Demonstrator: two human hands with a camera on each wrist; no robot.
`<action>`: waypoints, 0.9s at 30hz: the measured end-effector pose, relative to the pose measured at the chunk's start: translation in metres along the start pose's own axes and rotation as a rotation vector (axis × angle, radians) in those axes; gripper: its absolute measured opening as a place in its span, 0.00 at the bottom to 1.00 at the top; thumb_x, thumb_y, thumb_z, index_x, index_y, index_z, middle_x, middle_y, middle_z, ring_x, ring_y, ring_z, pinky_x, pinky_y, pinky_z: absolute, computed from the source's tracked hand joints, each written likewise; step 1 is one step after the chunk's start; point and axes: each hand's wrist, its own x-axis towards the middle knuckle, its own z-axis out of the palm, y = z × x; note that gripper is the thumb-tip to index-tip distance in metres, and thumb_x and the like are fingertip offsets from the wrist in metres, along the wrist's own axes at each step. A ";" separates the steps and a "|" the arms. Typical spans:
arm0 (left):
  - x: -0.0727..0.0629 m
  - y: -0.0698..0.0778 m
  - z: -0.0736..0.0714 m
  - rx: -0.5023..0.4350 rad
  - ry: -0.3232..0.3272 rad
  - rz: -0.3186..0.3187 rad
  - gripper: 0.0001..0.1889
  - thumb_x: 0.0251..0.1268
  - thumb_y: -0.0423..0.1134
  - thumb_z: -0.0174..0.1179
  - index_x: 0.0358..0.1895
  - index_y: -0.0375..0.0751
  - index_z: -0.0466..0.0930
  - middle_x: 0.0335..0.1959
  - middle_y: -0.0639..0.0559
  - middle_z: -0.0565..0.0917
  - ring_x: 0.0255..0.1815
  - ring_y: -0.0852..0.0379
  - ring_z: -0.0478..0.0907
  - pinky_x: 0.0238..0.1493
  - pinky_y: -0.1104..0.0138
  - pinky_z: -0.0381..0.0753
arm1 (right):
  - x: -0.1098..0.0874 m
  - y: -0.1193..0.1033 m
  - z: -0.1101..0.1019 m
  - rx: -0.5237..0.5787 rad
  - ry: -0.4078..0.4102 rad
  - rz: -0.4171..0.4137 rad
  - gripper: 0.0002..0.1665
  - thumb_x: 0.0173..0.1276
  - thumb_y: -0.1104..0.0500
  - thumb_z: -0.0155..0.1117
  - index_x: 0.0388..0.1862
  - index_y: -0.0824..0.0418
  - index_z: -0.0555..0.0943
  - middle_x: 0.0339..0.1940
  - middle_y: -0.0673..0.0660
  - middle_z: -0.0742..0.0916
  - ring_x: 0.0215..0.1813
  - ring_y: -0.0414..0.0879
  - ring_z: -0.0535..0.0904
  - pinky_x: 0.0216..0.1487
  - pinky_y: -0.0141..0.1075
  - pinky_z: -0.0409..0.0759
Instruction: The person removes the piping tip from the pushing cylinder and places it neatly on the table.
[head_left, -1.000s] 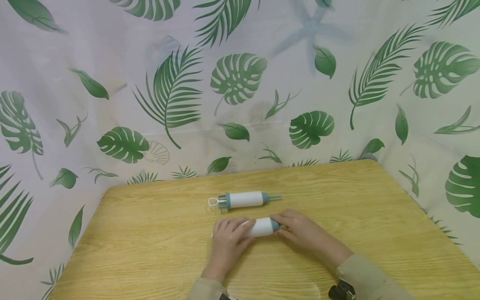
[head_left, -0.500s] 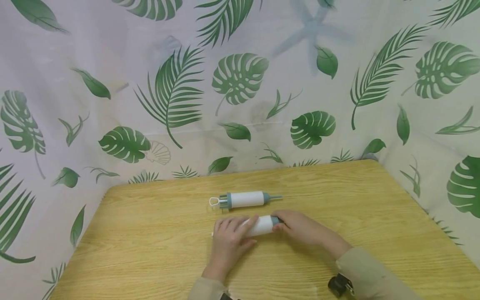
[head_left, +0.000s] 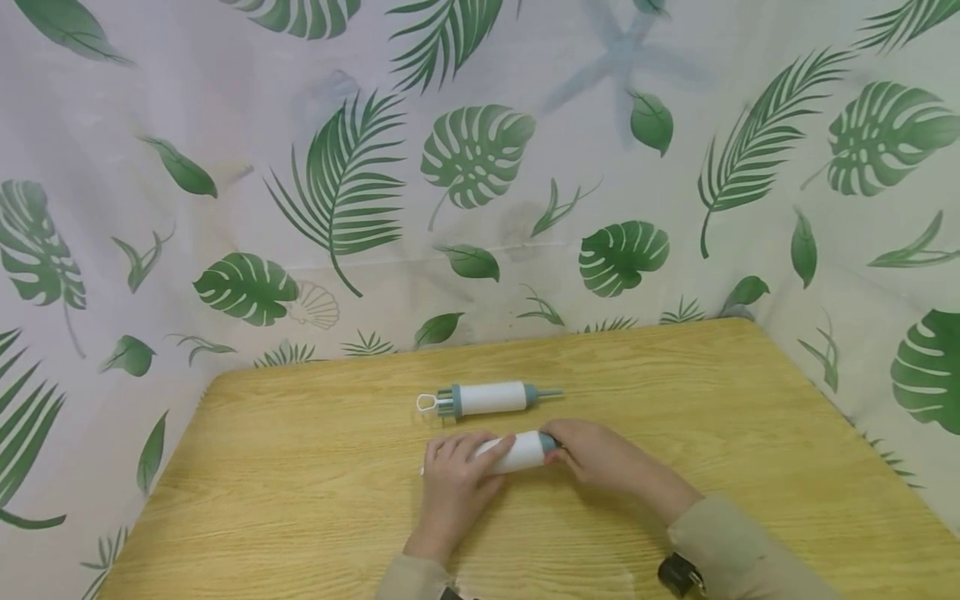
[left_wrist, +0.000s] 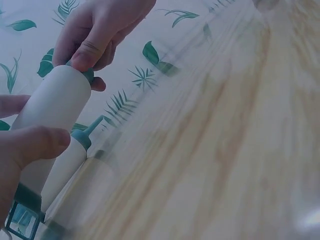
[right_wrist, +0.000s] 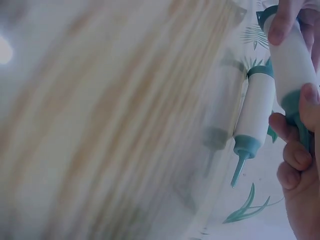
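A large syringe (head_left: 517,452) with a white barrel and a teal nozzle end is held just above or on the table, level across my front. My left hand (head_left: 457,483) grips its barrel, fingers over the top and thumb on the near side. At the other end, my right hand (head_left: 603,457) pinches the teal nozzle cap (right_wrist: 292,102); its thin tip runs down among the fingers in the right wrist view. The left wrist view shows the teal frame (left_wrist: 24,212) at the plunger end. Behind lies a matching second syringe (head_left: 492,398), untouched, nozzle to the right.
The wood-grain table (head_left: 300,517) reaches back to a leaf-printed curtain (head_left: 480,275), which also runs along both sides. The second syringe has a white ring handle (head_left: 427,403) at its left end. A dark wrist camera (head_left: 678,575) sits by the right sleeve.
My right hand has turned about the nozzle end, its fingers wrapping differently over the teal cap. The left hand keeps its grip, and the second syringe stays put.
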 end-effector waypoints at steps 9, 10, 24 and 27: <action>0.001 -0.001 -0.002 -0.030 -0.001 -0.035 0.28 0.42 0.45 0.76 0.53 0.59 0.82 0.47 0.55 0.84 0.45 0.56 0.79 0.48 0.58 0.72 | 0.004 -0.002 -0.002 -0.273 0.132 -0.193 0.24 0.53 0.66 0.74 0.47 0.62 0.75 0.40 0.55 0.82 0.42 0.49 0.81 0.46 0.39 0.81; 0.002 -0.002 -0.003 -0.026 0.003 -0.034 0.28 0.42 0.45 0.76 0.53 0.60 0.82 0.47 0.56 0.84 0.45 0.56 0.79 0.48 0.57 0.72 | 0.004 -0.003 -0.003 -0.250 0.121 -0.182 0.23 0.54 0.66 0.74 0.47 0.62 0.74 0.41 0.55 0.82 0.43 0.49 0.81 0.47 0.40 0.81; 0.000 -0.006 0.001 0.030 0.101 0.067 0.31 0.34 0.44 0.78 0.51 0.57 0.83 0.45 0.57 0.84 0.44 0.57 0.79 0.48 0.58 0.73 | 0.000 0.001 -0.009 0.371 -0.092 0.176 0.24 0.71 0.48 0.57 0.58 0.62 0.75 0.53 0.57 0.82 0.54 0.51 0.78 0.53 0.44 0.78; -0.001 -0.006 0.002 0.022 0.101 0.071 0.31 0.34 0.44 0.79 0.51 0.56 0.83 0.46 0.57 0.84 0.44 0.57 0.79 0.49 0.58 0.73 | 0.000 0.002 -0.007 0.402 -0.061 0.159 0.21 0.66 0.56 0.65 0.55 0.61 0.76 0.51 0.56 0.82 0.49 0.48 0.79 0.47 0.39 0.81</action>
